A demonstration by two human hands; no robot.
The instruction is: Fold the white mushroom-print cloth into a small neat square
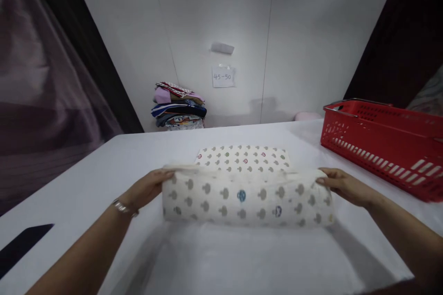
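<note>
Both forearms (pixel 88 244) are held over the desk (pixel 249 262); patterned cloth (pixel 249 200) is clamped by the fingers (pixel 165 176) of left hand (pixel 150 187) and right hand (pixel 346 186), and is best kept evenly taut.

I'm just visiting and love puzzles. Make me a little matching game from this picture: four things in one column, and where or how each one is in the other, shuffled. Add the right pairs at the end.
Things
1. Mushroom-print cloth
2. Basket
3. Paper sign
4. Stack of folded fabrics

Places and states
A. Up on the wall, reading "45-50"
B. In several colours, near the far edge of the table
C. Gripped near its ends by the left hand and the right hand
D. Red, on the right side

Pairs: 1-C, 2-D, 3-A, 4-B
</note>
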